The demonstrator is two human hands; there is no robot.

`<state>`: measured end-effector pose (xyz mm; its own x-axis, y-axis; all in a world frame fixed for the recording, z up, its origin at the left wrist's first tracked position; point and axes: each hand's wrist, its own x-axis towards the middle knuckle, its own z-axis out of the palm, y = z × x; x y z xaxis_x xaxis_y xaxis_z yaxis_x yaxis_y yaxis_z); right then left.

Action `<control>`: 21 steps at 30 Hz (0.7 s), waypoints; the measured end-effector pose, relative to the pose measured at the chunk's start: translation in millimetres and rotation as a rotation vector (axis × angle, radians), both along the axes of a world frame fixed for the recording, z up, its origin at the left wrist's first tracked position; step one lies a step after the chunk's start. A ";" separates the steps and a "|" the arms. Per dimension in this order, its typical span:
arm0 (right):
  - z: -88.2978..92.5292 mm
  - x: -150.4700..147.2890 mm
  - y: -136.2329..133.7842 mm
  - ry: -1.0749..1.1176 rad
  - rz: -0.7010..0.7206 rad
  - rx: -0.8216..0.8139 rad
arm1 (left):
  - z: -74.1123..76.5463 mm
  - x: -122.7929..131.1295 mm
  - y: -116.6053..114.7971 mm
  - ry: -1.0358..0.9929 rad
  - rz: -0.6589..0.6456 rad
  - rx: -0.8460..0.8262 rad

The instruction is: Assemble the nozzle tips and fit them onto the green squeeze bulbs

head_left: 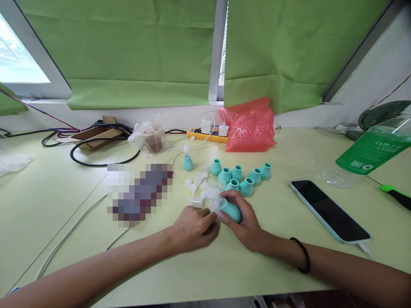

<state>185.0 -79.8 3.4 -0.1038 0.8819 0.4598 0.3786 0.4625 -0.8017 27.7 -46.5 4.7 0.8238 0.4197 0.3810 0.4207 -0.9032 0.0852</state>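
A teal, pear-shaped, rubber-like bulb [233,212] is held tilted, mouth towards ten o'clock, by the right hand [248,224], its thumb and fingers closed around the sides. The bulb is judged light, soft and easily dented; the rounded body is best gripped gently, with the neck left free. At eight o'clock from it, the left hand [195,229] is curled near the mouth; whether anything is pinched cannot be told. Small translucent white plastic pieces [210,193] are scattered at ten, open-mouthed teal bulbs [246,187] are grouped around twelve to one, and a pale-cased, black-screened phone [330,211] is laid at three on the pale yellow-green tabletop [257,273].
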 end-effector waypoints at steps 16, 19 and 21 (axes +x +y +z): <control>0.2 -2.4 6.1 0.022 -0.017 -0.043 | 12.5 -5.1 8.5 -0.482 0.193 -0.555; 2.7 -3.5 5.1 0.020 -0.003 -0.125 | 11.2 -6.8 10.5 -0.604 0.217 -0.651; 3.8 -4.0 4.1 0.013 0.008 -0.151 | 9.2 -7.1 11.8 -0.635 0.211 -0.675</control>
